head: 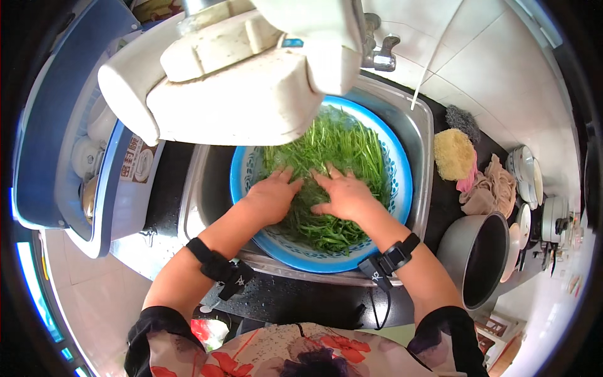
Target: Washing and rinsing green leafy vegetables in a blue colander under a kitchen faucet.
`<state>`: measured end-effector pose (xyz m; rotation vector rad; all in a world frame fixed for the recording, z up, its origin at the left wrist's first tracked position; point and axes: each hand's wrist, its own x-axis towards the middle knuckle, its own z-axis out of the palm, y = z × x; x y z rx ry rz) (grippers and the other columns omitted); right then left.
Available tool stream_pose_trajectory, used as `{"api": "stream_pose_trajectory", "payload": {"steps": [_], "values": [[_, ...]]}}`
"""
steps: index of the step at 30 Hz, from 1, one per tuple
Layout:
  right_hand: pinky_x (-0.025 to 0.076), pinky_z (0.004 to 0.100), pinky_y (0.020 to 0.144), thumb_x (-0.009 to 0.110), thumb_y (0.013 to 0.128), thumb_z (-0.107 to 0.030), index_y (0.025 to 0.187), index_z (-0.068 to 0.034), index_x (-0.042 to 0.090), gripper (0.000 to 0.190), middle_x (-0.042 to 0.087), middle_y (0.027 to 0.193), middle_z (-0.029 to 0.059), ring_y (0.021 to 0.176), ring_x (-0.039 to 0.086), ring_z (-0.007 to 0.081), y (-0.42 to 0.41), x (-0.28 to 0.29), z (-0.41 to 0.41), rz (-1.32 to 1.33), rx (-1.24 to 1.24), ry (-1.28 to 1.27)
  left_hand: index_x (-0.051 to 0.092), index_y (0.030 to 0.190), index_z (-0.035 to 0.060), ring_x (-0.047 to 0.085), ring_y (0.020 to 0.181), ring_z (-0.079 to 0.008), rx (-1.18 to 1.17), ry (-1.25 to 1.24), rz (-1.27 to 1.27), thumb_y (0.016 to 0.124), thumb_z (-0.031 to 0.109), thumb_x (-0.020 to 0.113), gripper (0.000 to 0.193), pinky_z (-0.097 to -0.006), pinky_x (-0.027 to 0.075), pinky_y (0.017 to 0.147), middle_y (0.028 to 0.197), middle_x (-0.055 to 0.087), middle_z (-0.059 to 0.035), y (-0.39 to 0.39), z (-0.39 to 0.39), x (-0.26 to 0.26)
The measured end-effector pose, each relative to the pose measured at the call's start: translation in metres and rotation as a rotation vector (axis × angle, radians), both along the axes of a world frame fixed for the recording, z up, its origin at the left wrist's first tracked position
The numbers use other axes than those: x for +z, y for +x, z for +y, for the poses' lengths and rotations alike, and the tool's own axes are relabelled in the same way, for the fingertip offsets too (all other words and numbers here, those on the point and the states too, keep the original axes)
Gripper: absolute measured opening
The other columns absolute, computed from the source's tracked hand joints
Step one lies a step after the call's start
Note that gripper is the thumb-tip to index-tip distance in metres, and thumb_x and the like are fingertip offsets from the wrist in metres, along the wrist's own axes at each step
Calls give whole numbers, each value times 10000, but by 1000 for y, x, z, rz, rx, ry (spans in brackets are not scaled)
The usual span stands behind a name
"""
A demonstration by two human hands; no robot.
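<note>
A blue-rimmed basin (404, 188) with a patterned white inner wall stands in a stainless steel sink (426, 141). Long green leafy stalks (348, 146) lie in water inside it. My left hand (272, 195) is over the left part of the greens, fingers apart, fingertips in the water. To its right, my right hand (344, 194) presses on the greens with spread fingers. Neither hand is closed around anything. Black straps with small devices are on both forearms. A white water appliance hides the basin's upper left part.
The white appliance (235, 103) overhangs the sink. A blue-lidded dish box (106, 188) stands left. At right are a loofah sponge (454, 154), a steel wool scrubber (462, 122), a crumpled cloth (492, 188) and a grey pot (459, 257). A metal tap valve (385, 56) is on the tiled wall.
</note>
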<state>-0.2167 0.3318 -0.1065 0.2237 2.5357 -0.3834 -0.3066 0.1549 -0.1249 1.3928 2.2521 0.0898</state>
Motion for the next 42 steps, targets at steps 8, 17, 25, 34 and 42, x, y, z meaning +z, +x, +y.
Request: {"api": "stream_pose_trajectory", "payload": {"steps": [8, 17, 25, 34, 42], "values": [[469, 422, 926, 729, 750, -416, 1302, -126, 564, 645, 575, 1199, 181, 1108, 566, 354, 31, 46, 10, -39, 18, -105, 570, 1282, 133, 557, 1043, -373, -76, 4, -213, 814, 217, 654, 483, -440, 469, 892, 1133, 564, -173, 23, -3, 50], [489, 402, 880, 731, 766, -341, 1222, -121, 633, 516, 625, 1140, 198, 1024, 616, 316, 54, 25, 39, 33, -54, -313, 580, 1266, 125, 582, 1057, -338, -103, -11, -349, 830, 237, 620, 452, -403, 466, 926, 1150, 601, -136, 23, -7, 41], [499, 427, 812, 596, 877, -385, 1121, -35, 639, 429, 680, 992, 188, 929, 642, 354, 23, -2, 101, 441, -579, -148, 524, 1144, -140, 639, 972, -342, 940, 501, -807, 837, 276, 631, 528, -414, 498, 839, 1063, 619, -290, 1, -15, 15], [462, 462, 911, 550, 904, -310, 1215, -48, 590, 409, 639, 1122, 208, 1039, 597, 386, 2, -34, 87, 129, -504, 61, 423, 1290, -107, 596, 1054, -318, 858, 228, -829, 809, 269, 664, 657, -380, 458, 926, 1162, 591, -251, -5, -4, 31], [458, 464, 918, 499, 898, -302, 1079, -71, 661, 335, 632, 1098, 222, 1044, 592, 372, -11, -50, 64, 320, -375, -124, 379, 1340, -94, 563, 1099, -301, 1029, 581, -1170, 822, 236, 662, 676, -385, 434, 954, 1229, 563, -226, -14, 16, -10]]}}
